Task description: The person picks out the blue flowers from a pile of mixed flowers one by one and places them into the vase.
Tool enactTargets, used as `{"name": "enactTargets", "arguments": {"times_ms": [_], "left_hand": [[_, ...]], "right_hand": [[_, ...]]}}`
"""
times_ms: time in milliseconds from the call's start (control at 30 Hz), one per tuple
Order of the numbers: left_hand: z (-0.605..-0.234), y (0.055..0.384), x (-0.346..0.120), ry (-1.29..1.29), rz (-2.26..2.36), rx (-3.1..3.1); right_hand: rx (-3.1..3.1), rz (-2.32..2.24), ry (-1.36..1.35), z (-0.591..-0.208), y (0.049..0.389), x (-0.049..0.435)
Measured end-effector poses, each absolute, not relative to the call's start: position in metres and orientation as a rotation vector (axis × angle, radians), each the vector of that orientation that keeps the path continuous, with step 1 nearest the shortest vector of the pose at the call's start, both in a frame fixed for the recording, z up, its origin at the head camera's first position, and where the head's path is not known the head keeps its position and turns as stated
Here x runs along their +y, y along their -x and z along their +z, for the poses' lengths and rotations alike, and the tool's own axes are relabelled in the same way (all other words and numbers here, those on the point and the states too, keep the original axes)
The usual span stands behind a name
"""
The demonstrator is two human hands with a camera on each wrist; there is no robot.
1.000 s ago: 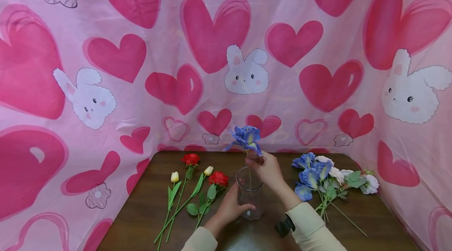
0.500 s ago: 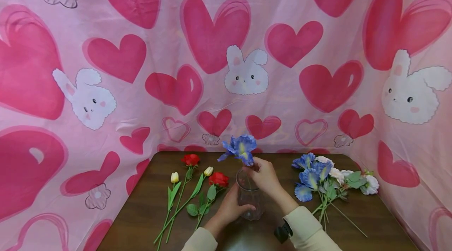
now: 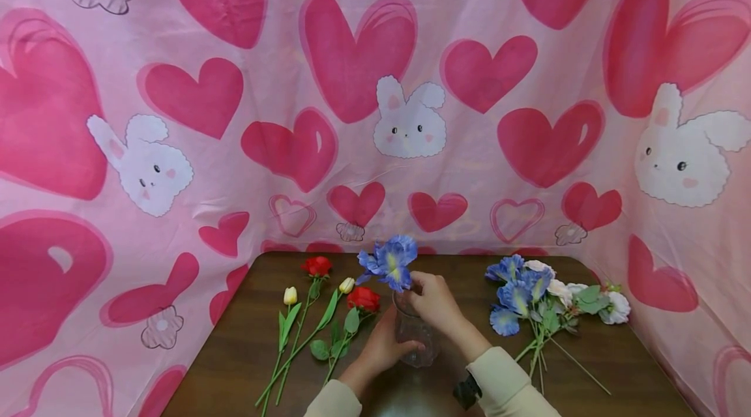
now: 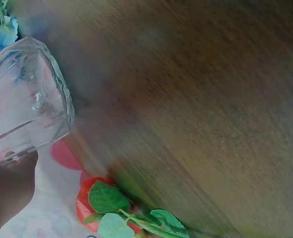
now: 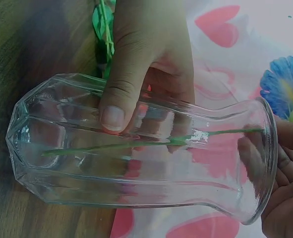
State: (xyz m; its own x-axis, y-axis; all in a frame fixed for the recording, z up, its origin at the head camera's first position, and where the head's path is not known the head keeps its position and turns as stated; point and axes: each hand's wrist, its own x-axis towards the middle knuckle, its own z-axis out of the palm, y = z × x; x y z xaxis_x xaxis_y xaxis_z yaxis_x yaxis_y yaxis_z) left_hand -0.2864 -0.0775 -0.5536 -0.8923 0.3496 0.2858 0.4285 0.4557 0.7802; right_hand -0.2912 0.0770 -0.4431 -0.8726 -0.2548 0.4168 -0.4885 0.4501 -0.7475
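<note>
My left hand (image 3: 384,342) grips the side of a clear glass vase (image 5: 77,183), which stands on the table with its thumb across the front. My right hand (image 3: 437,306) is at the vase's rim, its thumb and fingers pinching the stem of a blue iris (image 3: 390,260) just below the bloom. The bloom leans to the left above the rim. In the right wrist view the green stem (image 5: 106,147) runs down inside the glass to near the base. The left wrist view shows the lower part of the vase (image 4: 32,99) and part of the left hand (image 4: 10,191).
To the left on the brown table (image 3: 223,352) lie red roses (image 3: 364,300) and pale yellow tulips (image 3: 290,295). On the right is a pile of blue irises (image 3: 516,296) and white flowers (image 3: 615,307), stems toward the front. A pink heart-patterned cloth (image 3: 481,169) hangs behind.
My right hand has moved down with the iris, and its bloom has sunk lower and to the left as the stem went deeper into the vase. The left hand has stayed on the vase.
</note>
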Motion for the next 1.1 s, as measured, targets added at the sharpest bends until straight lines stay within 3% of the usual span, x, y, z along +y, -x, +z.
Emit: {"name": "enactTargets", "arguments": {"times_ms": [1100], "left_hand": [[-0.5534, 0.2847, -0.0762, 0.732, -1.421, -2.581]], "right_hand": [[-2.587, 0.91, -0.706, -0.4447, 0.2922, 0.0704]]}}
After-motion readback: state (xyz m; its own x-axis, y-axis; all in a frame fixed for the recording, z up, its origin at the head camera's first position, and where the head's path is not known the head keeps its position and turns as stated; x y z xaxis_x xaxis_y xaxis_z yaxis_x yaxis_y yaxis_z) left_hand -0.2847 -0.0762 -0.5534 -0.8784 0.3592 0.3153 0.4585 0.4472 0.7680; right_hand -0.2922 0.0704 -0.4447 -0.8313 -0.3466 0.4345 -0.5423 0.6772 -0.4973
